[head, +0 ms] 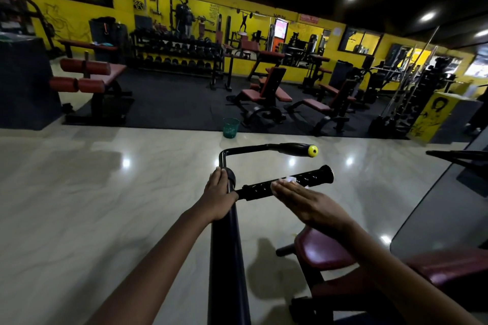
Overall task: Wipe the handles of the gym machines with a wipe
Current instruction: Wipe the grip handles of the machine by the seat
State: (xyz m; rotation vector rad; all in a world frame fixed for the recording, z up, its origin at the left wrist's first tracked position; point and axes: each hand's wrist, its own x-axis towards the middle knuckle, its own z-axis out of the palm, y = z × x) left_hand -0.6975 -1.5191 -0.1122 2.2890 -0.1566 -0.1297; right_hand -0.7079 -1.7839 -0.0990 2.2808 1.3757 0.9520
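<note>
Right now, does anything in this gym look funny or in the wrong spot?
One thing: a green bucket stands alone on the floor at the black mat's edge, away from everything else. Nothing looks spilled or broken.

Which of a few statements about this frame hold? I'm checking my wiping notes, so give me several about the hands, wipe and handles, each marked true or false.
1. The left hand grips the machine's upright black bar. True.
2. The right hand presses a white wipe on the ribbed black handle. True.
3. The wipe is on the yellow-capped handle. False: that handle is untouched, farther away.
4. A green bucket stands on the floor by the mat edge. True.
5. The seat pad under the right arm is yellow. False: it is dark red.
</note>
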